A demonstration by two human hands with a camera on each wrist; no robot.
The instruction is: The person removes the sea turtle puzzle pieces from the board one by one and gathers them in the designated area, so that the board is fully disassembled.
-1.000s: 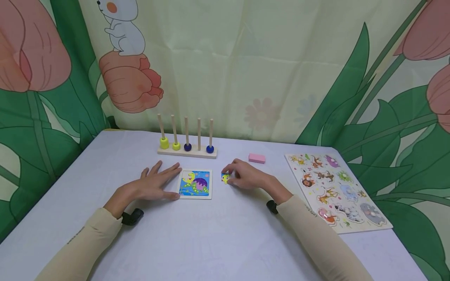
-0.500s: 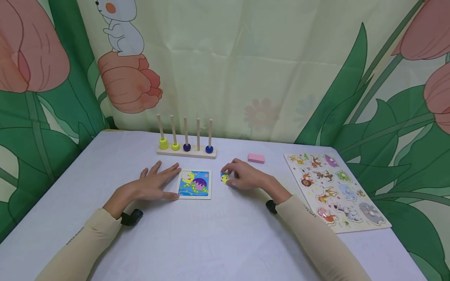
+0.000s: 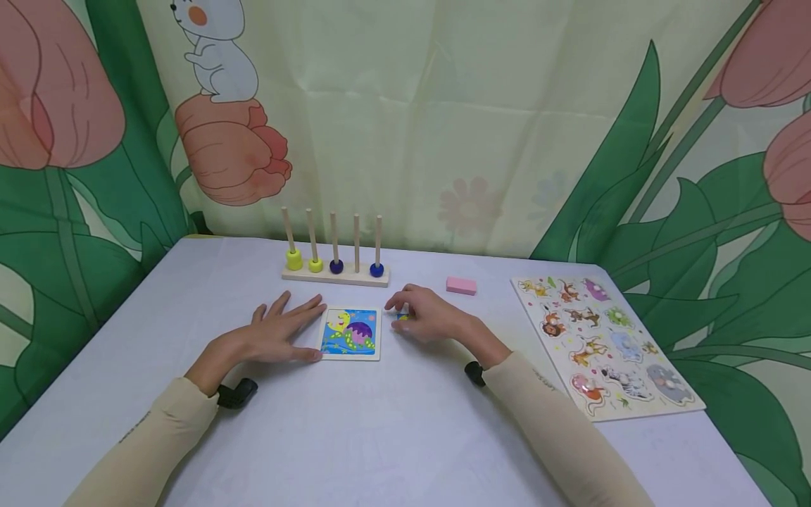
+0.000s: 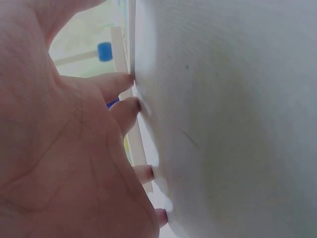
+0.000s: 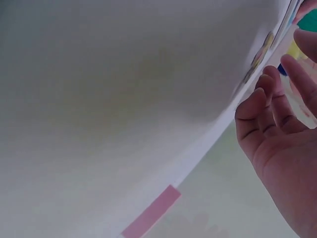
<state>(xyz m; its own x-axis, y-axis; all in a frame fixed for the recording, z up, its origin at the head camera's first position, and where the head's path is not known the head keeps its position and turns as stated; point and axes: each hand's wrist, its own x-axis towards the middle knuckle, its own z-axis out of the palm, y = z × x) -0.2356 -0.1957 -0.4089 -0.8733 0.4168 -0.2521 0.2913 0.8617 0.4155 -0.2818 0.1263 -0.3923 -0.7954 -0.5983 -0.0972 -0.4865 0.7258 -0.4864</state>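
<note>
A square picture puzzle (image 3: pixel 350 334) in a white frame shows a yellow dinosaur with a purple shell. My left hand (image 3: pixel 279 332) lies spread at its left side, with thumb and index tips right at the frame's edge; in the left wrist view its fingertips (image 4: pixel 132 105) rest on the table. To the right of the frame lies a small blue-and-yellow piece (image 3: pixel 403 317), partly hidden behind my right hand (image 3: pixel 427 318). In the right wrist view the piece (image 5: pixel 261 53) lies on the table, apart from the loosely bent fingers, which hold nothing.
Behind the puzzle stands a wooden peg rack (image 3: pixel 336 276) with yellow and blue beads. A pink block (image 3: pixel 461 285) lies beyond my right hand. On the right is an animal knob puzzle board (image 3: pixel 602 345). A printed curtain (image 3: pixel 405 127) hangs along the table's back edge.
My right hand has shifted left over the small piece, its fingertips passing toward the frame and covering more of the piece. The left hand and the framed puzzle have stayed put.
</note>
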